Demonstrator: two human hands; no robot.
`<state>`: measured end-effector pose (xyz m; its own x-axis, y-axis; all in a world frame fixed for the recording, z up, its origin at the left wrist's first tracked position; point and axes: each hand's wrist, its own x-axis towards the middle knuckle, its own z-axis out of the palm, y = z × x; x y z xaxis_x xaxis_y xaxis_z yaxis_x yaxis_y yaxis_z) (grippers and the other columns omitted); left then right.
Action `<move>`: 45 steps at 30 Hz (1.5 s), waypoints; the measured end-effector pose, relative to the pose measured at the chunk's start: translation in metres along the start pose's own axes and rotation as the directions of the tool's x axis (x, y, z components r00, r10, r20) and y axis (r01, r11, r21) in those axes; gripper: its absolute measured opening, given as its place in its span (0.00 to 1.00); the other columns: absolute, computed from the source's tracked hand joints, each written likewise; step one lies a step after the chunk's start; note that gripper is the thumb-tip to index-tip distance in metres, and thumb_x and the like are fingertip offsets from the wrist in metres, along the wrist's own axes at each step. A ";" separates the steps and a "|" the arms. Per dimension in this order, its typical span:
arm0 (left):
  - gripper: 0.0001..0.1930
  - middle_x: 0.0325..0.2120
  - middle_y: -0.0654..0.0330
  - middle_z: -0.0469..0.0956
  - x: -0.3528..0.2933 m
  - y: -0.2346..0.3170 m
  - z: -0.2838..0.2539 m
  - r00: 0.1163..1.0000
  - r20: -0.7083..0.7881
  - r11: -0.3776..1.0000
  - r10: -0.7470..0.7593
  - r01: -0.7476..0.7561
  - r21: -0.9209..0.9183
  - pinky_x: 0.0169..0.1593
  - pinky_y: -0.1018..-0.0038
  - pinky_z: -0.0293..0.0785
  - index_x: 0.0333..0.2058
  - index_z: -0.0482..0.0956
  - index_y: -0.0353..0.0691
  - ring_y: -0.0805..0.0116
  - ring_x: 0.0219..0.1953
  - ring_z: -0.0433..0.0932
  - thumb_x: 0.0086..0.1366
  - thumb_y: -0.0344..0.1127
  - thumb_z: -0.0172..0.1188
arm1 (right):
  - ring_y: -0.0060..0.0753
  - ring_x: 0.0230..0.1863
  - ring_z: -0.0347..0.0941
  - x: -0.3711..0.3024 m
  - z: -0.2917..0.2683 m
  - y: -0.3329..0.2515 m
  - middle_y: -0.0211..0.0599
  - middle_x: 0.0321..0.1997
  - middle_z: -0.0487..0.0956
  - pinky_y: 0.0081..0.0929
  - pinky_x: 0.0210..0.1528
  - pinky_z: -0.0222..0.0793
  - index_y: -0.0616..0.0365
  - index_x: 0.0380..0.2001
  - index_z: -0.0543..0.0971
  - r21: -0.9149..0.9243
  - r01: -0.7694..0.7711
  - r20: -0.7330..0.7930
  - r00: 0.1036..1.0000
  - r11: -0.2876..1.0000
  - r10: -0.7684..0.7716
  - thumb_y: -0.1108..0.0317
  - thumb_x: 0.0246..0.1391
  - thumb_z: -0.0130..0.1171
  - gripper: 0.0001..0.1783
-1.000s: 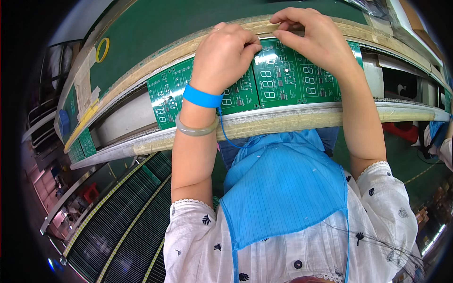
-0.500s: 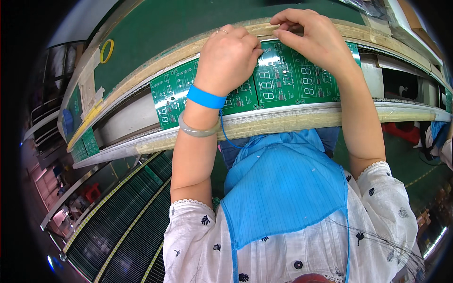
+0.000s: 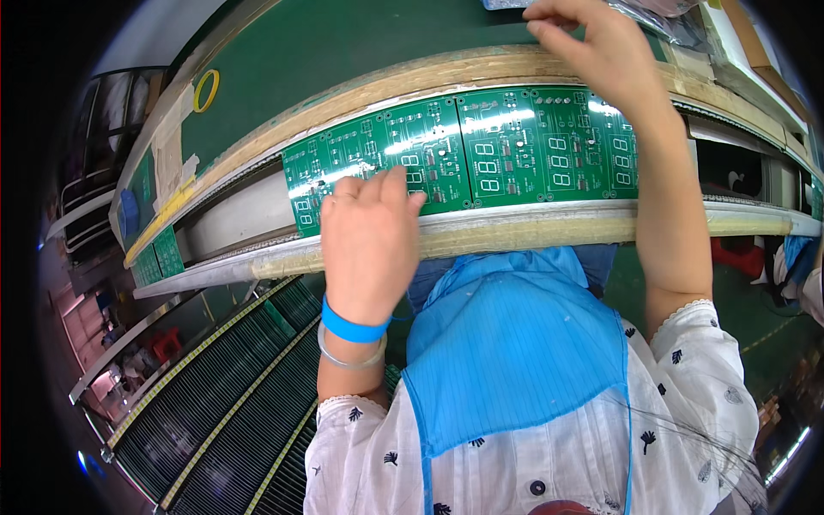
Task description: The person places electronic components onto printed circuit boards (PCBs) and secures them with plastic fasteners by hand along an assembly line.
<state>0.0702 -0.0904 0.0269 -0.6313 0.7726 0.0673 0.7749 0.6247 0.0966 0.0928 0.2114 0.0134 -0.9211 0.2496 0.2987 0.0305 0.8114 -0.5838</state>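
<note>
Two green circuit boards lie side by side in a rail track, with white seven-segment displays and small parts on them. My left hand (image 3: 371,236), with a blue wrist strap (image 3: 354,323) and a pale bangle, is over the near edge of the left circuit board (image 3: 343,146). Its fingers are loosely bent, the thumb apart, and nothing shows in them. Beyond the right circuit board (image 3: 524,146), my right hand (image 3: 605,51) is raised over the far side of the track. Its thumb and forefinger stand slightly apart, with no object visible between them.
Wooden strips and metal rails (image 3: 515,221) border the track. A yellow tape ring (image 3: 206,91) lies on the green surface at far left. Clear plastic packaging (image 3: 665,24) sits at far right. A black ribbed rack (image 3: 215,395) stands at lower left.
My left hand has drawn back from the boards' far edge to the near edge of the left board. My right hand has moved farther away and slightly right, off the boards.
</note>
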 end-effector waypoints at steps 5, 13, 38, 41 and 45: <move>0.22 0.42 0.50 0.82 -0.007 0.015 0.004 1.000 0.025 0.997 0.016 -0.017 0.079 0.45 0.58 0.70 0.55 0.76 0.36 0.52 0.40 0.77 0.63 0.35 0.63 | 0.46 0.36 0.81 0.039 -0.016 -0.020 0.50 0.32 0.84 0.36 0.43 0.76 0.65 0.35 0.84 -0.173 -0.015 -0.001 1.000 0.985 0.015 0.69 0.52 0.61 0.11; 0.22 0.38 0.50 0.82 0.013 0.041 0.005 0.986 0.026 0.987 0.162 -0.162 -0.013 0.44 0.59 0.71 0.53 0.76 0.37 0.53 0.38 0.77 0.62 0.38 0.64 | 0.50 0.49 0.76 0.070 -0.031 0.026 0.43 0.35 0.84 0.51 0.53 0.69 0.52 0.33 0.87 0.017 0.345 0.152 0.927 0.938 -0.344 0.65 0.51 0.59 0.10; 0.13 0.24 0.57 0.84 0.241 0.027 0.023 0.981 -0.098 0.522 -0.169 0.005 -0.853 0.35 0.75 0.73 0.29 0.85 0.31 0.73 0.28 0.80 0.64 0.37 0.63 | 0.41 0.34 0.82 0.064 -0.009 0.025 0.49 0.32 0.84 0.33 0.39 0.75 0.63 0.35 0.85 0.056 0.035 -0.143 0.989 0.998 -0.026 0.69 0.52 0.60 0.10; 0.13 0.26 0.60 0.84 0.248 0.021 0.023 0.981 0.038 0.369 -0.191 0.108 -0.923 0.36 0.77 0.72 0.28 0.86 0.31 0.75 0.30 0.79 0.63 0.38 0.66 | 0.42 0.33 0.82 0.067 -0.008 0.022 0.48 0.30 0.84 0.32 0.38 0.75 0.63 0.33 0.85 0.033 0.125 -0.137 0.983 0.992 -0.119 0.71 0.51 0.60 0.09; 0.12 0.27 0.59 0.85 0.246 0.011 0.015 0.987 0.102 0.302 -0.128 0.137 -0.944 0.36 0.78 0.72 0.30 0.86 0.31 0.74 0.30 0.78 0.62 0.37 0.68 | 0.45 0.32 0.82 0.066 -0.009 0.017 0.47 0.29 0.84 0.34 0.38 0.75 0.63 0.31 0.85 0.096 0.112 -0.118 0.988 0.989 -0.101 0.71 0.51 0.60 0.08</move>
<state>-0.0758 0.1081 0.0300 -0.7184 0.6940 -0.0475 0.1167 0.1876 0.9753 0.0357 0.2460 0.0301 -0.8672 0.2271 0.4432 -0.1105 0.7800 -0.6160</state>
